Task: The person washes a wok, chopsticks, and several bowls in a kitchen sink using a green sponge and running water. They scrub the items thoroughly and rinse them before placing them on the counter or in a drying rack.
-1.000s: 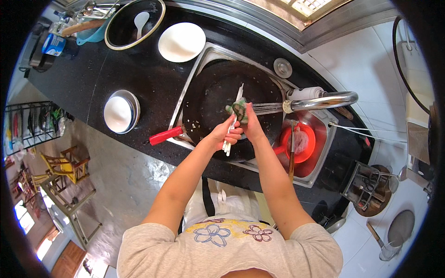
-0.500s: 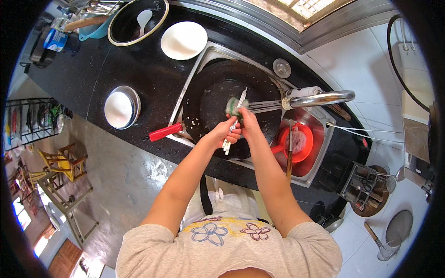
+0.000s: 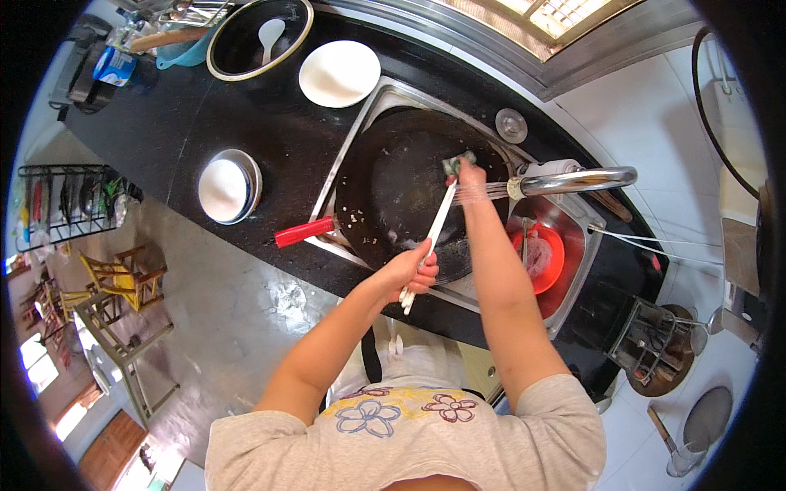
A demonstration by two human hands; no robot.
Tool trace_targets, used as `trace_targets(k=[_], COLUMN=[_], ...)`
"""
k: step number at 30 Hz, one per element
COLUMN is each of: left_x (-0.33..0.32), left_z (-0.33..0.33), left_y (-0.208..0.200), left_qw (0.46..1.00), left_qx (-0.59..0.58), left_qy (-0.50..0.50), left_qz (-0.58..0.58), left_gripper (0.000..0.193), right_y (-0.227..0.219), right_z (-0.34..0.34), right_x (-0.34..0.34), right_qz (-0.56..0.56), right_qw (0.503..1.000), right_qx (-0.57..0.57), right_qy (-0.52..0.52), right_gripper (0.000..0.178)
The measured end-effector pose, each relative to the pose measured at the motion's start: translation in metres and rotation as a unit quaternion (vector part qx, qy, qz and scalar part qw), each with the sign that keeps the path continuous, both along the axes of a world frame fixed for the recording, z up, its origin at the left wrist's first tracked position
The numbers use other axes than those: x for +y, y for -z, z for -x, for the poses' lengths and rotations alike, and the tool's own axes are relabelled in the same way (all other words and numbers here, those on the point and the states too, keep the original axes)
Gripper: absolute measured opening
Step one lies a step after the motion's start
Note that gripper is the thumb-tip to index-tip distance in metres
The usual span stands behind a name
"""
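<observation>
Black speckled countertop [image 3: 274, 123] spreads out to the left of the fingers, with a steel sink [image 3: 346, 159] below them and a big dark wok [image 3: 401, 172] sitting in it. Left hand [image 3: 415, 272] has its fingers curled around a bunch of white chopsticks [image 3: 442, 215], gripped near the lower ends, and the bunch slants up over the wok to the right hand [image 3: 469, 177]. Right fingers are bunched on a green scrub pad [image 3: 458, 162] by the far ends; can't tell whether it touches the tips, they're hidden. Faucet [image 3: 581, 180] water streams just beside the right wrist. I'd guess the sticks are light and stiff but slick when wet, liable to fan apart, so hold the whole bunch low. Pad's probably soft, so pinch its middle.
</observation>
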State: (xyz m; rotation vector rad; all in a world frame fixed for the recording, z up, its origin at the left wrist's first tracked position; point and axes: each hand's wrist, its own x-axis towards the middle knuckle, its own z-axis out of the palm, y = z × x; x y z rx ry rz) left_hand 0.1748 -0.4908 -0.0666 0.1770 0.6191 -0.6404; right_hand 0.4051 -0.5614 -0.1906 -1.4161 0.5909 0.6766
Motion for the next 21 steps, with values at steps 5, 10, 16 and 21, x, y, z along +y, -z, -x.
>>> trace_targets(k=[5,10,16,21], left_x=[0.013,0.028,0.03,0.024], left_z=[0.006,-0.014,-0.028,-0.059], left_y=[0.01,0.019,0.045,0.114], left_qw=[0.999,0.995,0.952,0.848], left_qx=[-0.019,-0.031,-0.032,-0.067], left_qy=[-0.011,-0.032,-0.035,0.015], left_qz=[-0.033,-0.093,-0.302,-0.526], left_gripper=[0.033,0.023,0.018,0.023], right_y=[-0.021,-0.022,-0.024,-0.016], right_z=[0.002,0.021,0.027,0.078], right_x=[-0.011,-0.004,-0.022,-0.023], right_qz=[-0.184,-0.084,0.08,0.455], right_qw=[0.969,0.972,0.908,0.611], right_qx=[-0.028,-0.113,-0.314,-0.501], right_qy=[-0.164,-0.187,-0.267,-0.41], right_gripper=[0.027,0.026,0.03,0.039])
